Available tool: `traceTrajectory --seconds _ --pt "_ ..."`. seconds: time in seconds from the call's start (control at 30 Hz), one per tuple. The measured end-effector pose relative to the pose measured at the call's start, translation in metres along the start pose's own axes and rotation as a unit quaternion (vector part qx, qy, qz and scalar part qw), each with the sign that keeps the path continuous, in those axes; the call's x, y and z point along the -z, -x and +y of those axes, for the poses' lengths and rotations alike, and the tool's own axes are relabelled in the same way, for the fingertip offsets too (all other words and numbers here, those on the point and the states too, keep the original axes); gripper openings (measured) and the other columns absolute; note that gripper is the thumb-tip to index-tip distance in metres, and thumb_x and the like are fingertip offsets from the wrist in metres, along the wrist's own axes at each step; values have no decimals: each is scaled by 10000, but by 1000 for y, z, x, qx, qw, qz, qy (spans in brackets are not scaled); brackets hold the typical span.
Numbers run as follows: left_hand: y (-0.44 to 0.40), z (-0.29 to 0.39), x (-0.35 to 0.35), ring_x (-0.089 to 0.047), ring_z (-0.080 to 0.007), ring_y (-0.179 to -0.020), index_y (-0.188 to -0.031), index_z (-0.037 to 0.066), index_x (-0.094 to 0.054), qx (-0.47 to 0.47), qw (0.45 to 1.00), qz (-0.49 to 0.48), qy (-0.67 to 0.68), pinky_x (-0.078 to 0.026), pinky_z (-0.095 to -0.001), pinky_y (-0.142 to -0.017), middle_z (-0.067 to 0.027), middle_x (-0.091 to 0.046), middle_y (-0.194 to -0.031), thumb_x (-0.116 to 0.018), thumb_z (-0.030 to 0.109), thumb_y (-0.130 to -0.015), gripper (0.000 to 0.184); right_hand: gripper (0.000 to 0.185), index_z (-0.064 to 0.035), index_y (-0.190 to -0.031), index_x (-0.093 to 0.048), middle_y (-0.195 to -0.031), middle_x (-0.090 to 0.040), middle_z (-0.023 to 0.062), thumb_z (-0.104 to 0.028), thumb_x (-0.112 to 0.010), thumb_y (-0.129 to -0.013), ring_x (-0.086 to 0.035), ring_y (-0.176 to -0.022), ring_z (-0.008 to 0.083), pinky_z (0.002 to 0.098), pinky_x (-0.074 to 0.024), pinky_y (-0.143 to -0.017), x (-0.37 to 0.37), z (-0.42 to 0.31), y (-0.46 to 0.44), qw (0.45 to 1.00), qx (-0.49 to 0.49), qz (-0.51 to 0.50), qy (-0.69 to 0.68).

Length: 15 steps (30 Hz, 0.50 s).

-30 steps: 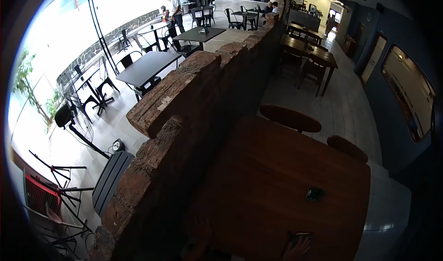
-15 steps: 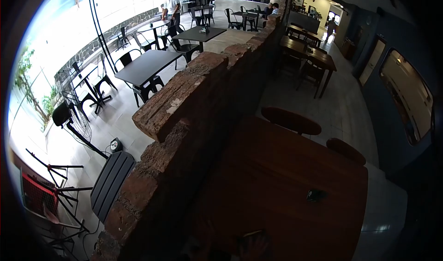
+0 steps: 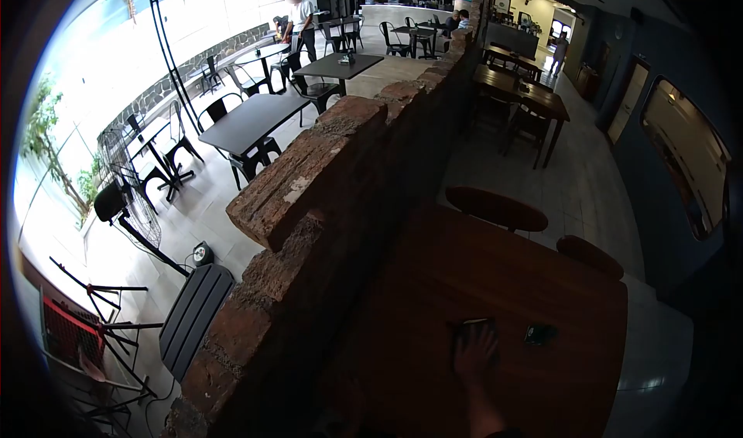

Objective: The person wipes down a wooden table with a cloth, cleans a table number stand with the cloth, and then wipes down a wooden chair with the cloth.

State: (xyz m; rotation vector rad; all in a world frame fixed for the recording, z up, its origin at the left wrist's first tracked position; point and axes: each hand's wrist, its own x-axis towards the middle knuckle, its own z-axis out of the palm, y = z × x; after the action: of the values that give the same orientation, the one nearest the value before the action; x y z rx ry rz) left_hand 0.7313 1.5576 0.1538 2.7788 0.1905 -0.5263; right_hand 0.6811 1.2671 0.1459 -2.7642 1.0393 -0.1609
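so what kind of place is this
Likely a café or restaurant: several dark tables with black chairs, wooden tables across the brick wall, and a service counter at the back.

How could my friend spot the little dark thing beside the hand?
Find the jagged brick wall, then the nearest wooden table to its right. Just right of the person's right hand lies a small dark object; unlike the dark item under that hand, nothing covers it.

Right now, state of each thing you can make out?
Right hand: fingers spread, over the dark item.
Dark item: lying on the wooden table, partly covered.
Small dark object: on the wooden table, uncovered.
Black-topped table: upright.
Fan: standing; can't tell if running.
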Motion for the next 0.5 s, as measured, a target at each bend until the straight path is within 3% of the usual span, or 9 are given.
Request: traceTrajectory --seconds 0.07,0.2,0.27,0.37,0.43,0.47,0.5 --pt "2 4 7 -441 -327 -1260 -1336 28 -510 45 992 -67 98 -354 -476 -1054 -182 -469 -1389 -351 304 -1032 441 618 -61 -1452 -347 -1533 -217 222 -429 -434 -962 -190 -1414 408 582 -73 -1158 5 22 23 1000 11 8 9" --pt "7 -7 -7 -436 -330 -1265 -1345 27 -497 24 997 -22 74 -349 -474 -1058 -183 -459 -1396 -351 319 -1030 454 543 -107 -1446 -351 -1512 -268 199 -413 -379 -997 -236 -1396 394 567 -132 -1152 26 24 131 990 101 -84 43" --pt "5 -8 -9 -433 -331 -1268 -1349 27 -491 17 998 -5 62 -347 -474 -1060 -184 -454 -1400 -350 327 -1028 461 623 -101 -1421 -404 -1477 -319 256 -422 -529 -903 -281 -1360 446 630 -178 -1109 35 41 188 988 121 -91 26" --pt "5 -8 -10 -428 -333 -1272 -1356 26 -481 16 998 4 58 -343 -472 -1063 -184 -446 -1406 -350 338 -1027 472 584 -87 -1404 -422 -1468 -339 251 -409 -502 -924 -317 -1342 444 622 -227 -1089 53 73 241 992 105 -50 55" --pt "7 -9 -12 -425 -334 -1274 -1360 26 -475 14 998 8 56 -340 -471 -1065 -185 -441 -1410 -350 346 -1026 480 551 -88 -1368 -459 -1440 -386 224 -426 -496 -935 -396 -1290 422 595 -309 -1035 56 99 253 993 27 81 83" --pt "7 -10 -13 -424 -335 -1276 -1362 26 -472 16 998 13 55 -339 -471 -1066 -185 -439 -1412 -349 350 -1025 483 551 -88 -1368 -459 -1440 -386 224 -426 -496 -935 -396 -1290 422 595 -309 -1035 53 110 257 993 29 78 83" --pt "8 -11 -14 -422 -335 -1277 -1365 26 -468 14 998 14 54 -338 -470 -1067 -185 -437 -1414 -349 354 -1024 487 544 -91 -1372 -461 -1441 -387 224 -414 -505 -937 -386 -1295 420 593 -291 -1047 48 117 258 992 -17 125 -2"
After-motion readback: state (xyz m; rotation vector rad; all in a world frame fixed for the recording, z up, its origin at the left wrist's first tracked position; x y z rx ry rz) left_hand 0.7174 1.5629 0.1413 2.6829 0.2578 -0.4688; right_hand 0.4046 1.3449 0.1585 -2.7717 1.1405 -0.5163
